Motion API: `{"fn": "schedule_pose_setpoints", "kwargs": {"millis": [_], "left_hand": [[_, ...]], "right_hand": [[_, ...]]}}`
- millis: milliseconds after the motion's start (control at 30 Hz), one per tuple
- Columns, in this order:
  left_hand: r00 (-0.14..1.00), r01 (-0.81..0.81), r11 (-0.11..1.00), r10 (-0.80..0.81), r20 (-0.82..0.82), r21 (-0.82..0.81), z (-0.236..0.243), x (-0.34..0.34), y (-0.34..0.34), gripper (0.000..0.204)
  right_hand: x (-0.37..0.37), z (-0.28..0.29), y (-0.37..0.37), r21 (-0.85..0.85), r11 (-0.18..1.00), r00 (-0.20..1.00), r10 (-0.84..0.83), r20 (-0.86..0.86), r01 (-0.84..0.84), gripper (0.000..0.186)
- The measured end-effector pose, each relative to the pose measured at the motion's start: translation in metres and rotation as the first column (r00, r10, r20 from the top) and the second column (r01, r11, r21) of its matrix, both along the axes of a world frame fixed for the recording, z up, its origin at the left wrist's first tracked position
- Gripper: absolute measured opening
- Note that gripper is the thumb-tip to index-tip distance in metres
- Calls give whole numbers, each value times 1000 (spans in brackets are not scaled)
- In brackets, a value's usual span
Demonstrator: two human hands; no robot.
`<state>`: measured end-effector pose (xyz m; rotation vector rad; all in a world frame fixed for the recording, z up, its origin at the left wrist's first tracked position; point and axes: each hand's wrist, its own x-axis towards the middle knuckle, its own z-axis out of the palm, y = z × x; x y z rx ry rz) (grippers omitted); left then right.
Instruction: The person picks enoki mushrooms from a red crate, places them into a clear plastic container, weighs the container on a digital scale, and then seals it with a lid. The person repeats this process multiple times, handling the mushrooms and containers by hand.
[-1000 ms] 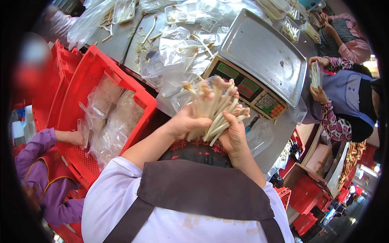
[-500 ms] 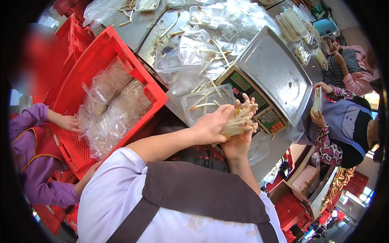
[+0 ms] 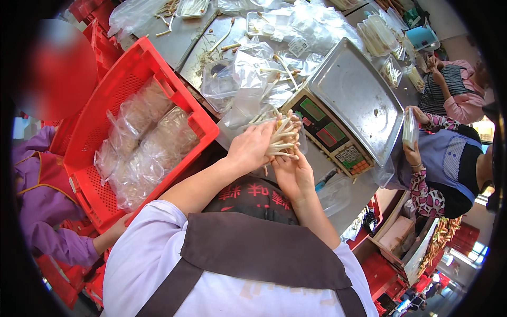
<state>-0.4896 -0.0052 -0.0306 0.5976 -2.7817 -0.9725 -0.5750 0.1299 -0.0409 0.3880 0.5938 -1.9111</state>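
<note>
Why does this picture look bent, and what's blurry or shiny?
Head view: a fisheye lens bows straight edges, as on the red crate; head view: the red-and-white shape at upper left is badly out of focus; head view: white glare on the clear plastic bags, while the held stalks look fairly sharp.

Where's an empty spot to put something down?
The weighing pan looks bare, bordered by its button panel and clear plastic bags. A smaller table patch is free between the red crate and loose stalks. It's crowded mid-table, where bags and boxes pile up, and nearer, where the wearer's left hand holds pale stalks.
</note>
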Motion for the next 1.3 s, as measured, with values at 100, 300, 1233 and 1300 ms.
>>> {"fn": "schedule_pose_setpoints", "kwargs": {"millis": [100,300,1233,1300], "left_hand": [[1000,16,997,-18,-16,-80,1,3,-1,72],[994,68,992,-57,95,-108,-10,-4,7,71],[885,465,862,-441,152,-204,-5,-23,33,30],[868,497,831,-473,155,-249,-20,-30,44,35]], "right_hand": [[-2,5,13,-71,997,999,-13,-39,11,30],[2,14,25,186,980,855,152,-496,-67,45],[-8,-35,101,667,686,475,501,-723,291,14],[0,-37,110,735,642,563,531,-633,221,16]]}}
